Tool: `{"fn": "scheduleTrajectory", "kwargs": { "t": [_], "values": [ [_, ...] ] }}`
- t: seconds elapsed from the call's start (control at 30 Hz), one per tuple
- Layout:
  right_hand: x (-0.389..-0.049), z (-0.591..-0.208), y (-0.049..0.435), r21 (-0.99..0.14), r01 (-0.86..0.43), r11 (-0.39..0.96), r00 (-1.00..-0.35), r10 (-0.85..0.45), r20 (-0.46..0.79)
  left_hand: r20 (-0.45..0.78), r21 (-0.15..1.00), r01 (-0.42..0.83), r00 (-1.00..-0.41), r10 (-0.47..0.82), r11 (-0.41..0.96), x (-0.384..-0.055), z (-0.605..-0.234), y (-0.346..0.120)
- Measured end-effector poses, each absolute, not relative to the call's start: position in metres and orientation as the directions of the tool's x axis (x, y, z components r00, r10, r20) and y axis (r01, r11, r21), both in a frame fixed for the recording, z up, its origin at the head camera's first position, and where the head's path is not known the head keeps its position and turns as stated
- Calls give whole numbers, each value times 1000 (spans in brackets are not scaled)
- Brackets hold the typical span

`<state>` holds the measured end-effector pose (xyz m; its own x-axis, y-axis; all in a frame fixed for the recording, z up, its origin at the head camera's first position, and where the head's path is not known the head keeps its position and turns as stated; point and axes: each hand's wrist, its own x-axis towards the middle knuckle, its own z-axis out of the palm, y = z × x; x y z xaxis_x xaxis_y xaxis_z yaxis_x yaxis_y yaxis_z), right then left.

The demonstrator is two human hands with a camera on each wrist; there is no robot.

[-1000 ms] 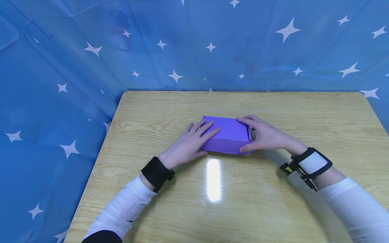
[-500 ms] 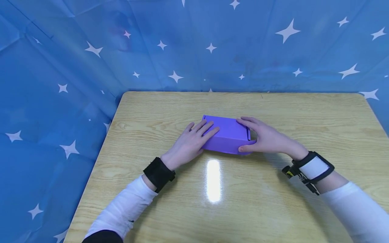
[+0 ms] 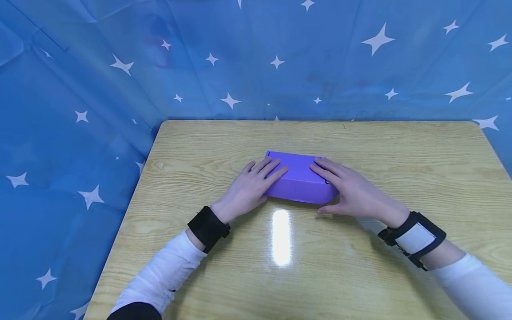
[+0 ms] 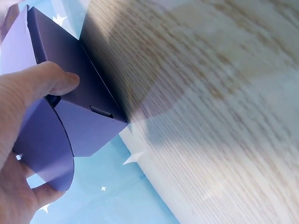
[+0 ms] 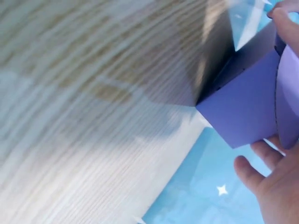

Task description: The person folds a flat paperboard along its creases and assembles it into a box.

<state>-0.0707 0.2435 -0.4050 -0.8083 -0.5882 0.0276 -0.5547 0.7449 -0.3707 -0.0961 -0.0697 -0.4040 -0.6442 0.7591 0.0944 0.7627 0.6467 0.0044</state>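
A purple cardboard box (image 3: 296, 189) lies on the wooden table with its lid down. My left hand (image 3: 246, 193) holds its left end, fingers spread on the lid. In the left wrist view the left thumb (image 4: 60, 80) presses the box's front face, and a rounded side flap (image 4: 49, 140) stands out beside it. At the right end, my right hand (image 3: 358, 191) lays extended fingers on the lid. Its thumb points out in front of the box, apart from it in the head view. The right wrist view shows the box's end panel (image 5: 245, 102) and another rounded flap (image 5: 288, 93).
The wooden table (image 3: 200, 146) reaches back to a blue curtain (image 3: 260, 58) with white stars, which also hangs along the left side. Dark straps with camera mounts sit on both wrists. A bright light reflection (image 3: 282, 238) shows in front of the box.
My right hand has shifted toward the person; its thumb has left the box's front and its fingers lie further over the lid. The gap at the right end looks smaller. The left hand stays.
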Motion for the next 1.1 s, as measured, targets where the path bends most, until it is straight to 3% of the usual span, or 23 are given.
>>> {"fn": "scheduleTrajectory", "kwargs": {
  "t": [0.4, 0.57, 0.87, 1.1],
  "values": [
    [-68, -414, 242, -295, -630, 719, -776, -598, 200, 98, 19, 760, -648, 756, 649, -97, -404, -71],
    [-68, -415, 242, -296, -642, 707, -767, -586, 261, 113, 93, 755, -655, 747, 649, -98, -401, -72],
    [-67, -406, 247, -472, -539, 698, -835, -514, 196, 115, 387, 692, -692, 713, 609, -103, -393, -77],
    [-71, -400, 254, -568, -481, 668, -868, -455, 201, 62, 629, 525, -769, 636, 573, -107, -389, -81]
  ]
}}
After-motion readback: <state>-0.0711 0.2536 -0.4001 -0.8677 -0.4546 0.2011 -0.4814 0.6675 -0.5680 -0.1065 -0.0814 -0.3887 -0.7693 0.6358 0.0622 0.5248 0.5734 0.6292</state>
